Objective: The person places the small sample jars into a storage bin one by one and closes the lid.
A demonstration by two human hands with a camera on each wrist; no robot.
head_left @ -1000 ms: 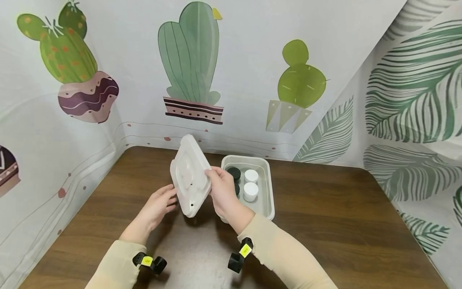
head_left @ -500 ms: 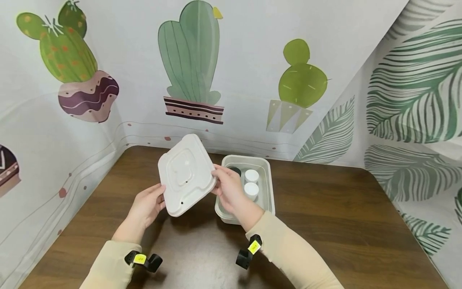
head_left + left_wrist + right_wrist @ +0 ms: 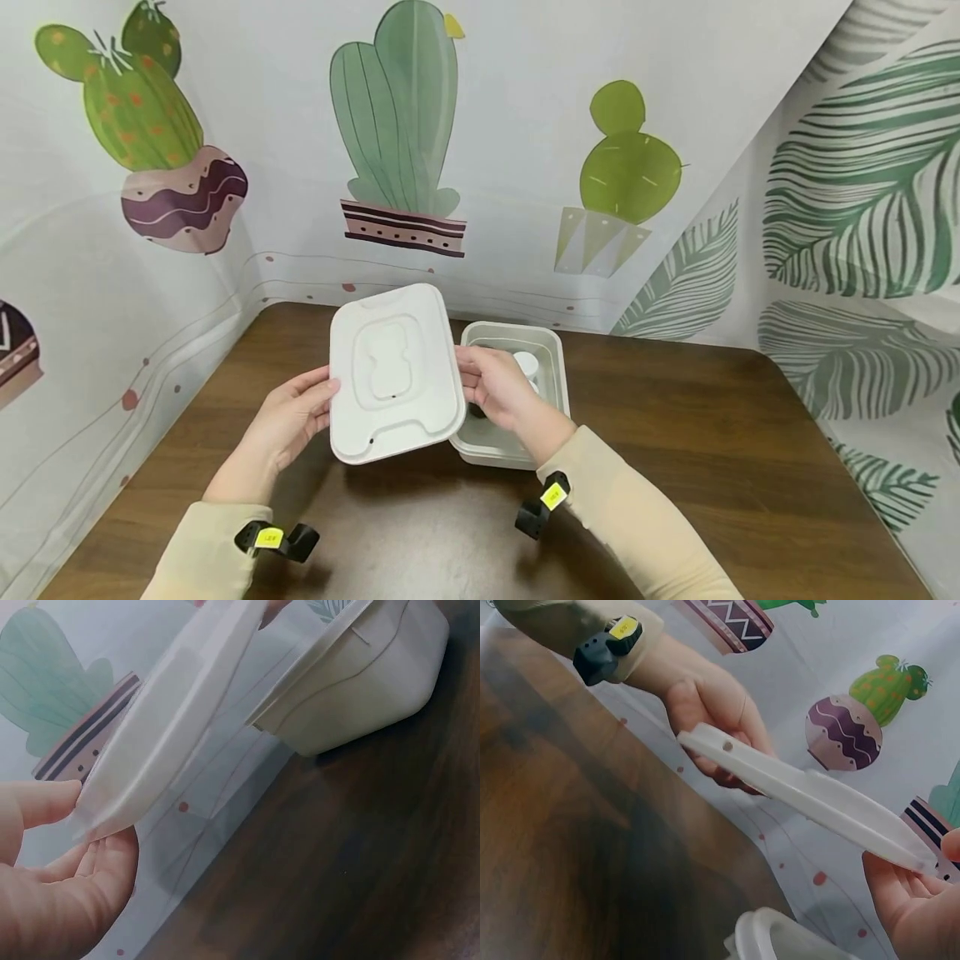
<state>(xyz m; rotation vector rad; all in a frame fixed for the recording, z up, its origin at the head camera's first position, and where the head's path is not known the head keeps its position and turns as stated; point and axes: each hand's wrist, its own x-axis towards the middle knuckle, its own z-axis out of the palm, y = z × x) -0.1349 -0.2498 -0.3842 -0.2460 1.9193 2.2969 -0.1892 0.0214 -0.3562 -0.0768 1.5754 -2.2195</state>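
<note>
Lid [image 3: 393, 372] gets pinched at both short edges, left hand [image 3: 288, 417] and right hand [image 3: 498, 387] fingers curled on it, so it hovers tilted just left of the open container [image 3: 553, 367] near the surface's far edge.

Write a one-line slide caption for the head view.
Left hand and right hand hold a white lid by its edges, beside an open container on a wooden table.
</note>
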